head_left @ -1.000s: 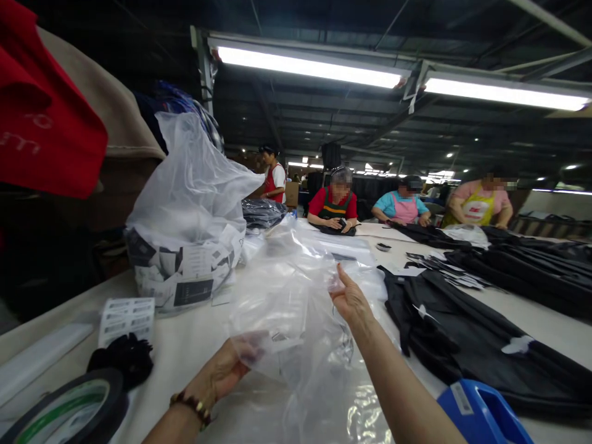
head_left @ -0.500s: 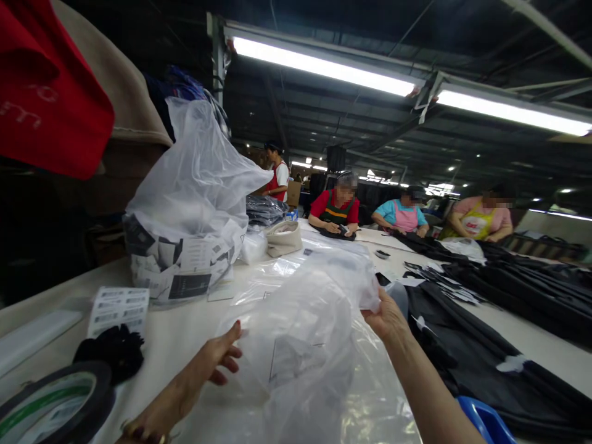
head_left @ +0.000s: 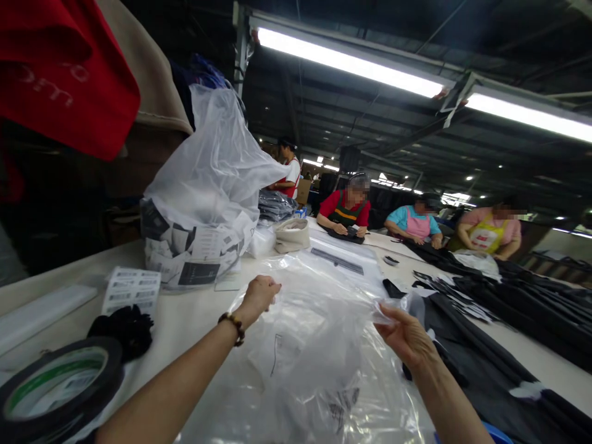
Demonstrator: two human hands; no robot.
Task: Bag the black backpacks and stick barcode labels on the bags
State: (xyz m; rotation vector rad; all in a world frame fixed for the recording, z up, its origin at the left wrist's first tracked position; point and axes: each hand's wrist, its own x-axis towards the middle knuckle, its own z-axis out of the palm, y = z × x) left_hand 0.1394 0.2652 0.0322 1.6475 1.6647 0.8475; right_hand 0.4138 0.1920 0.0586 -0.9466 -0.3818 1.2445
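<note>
A clear plastic bag (head_left: 319, 333) lies spread across the table in front of me, with faint dark print near its lower part. My left hand (head_left: 259, 299), with a beaded bracelet at the wrist, is closed on the bag's far left edge. At the far right corner my right hand (head_left: 401, 330) pinches the plastic between thumb and fingers. Beneath and beyond it lies more clear plastic (head_left: 337, 261) with a dark printed strip. Black garments (head_left: 467, 351) lie just right of my right hand.
On the left stand a translucent sack (head_left: 203, 246) of tags, a barcode label sheet (head_left: 132, 290), a black scrunchie-like bundle (head_left: 123, 330) and a tape roll (head_left: 60, 388). A beige fabric pouch (head_left: 292, 236) sits farther back. Several co-workers, including one in red (head_left: 346, 206), work across the table.
My left hand has gone from spread fingers to a closed grip and moved up and right to the bag's edge. My right hand has shifted slightly right, and the bag lies flatter.
</note>
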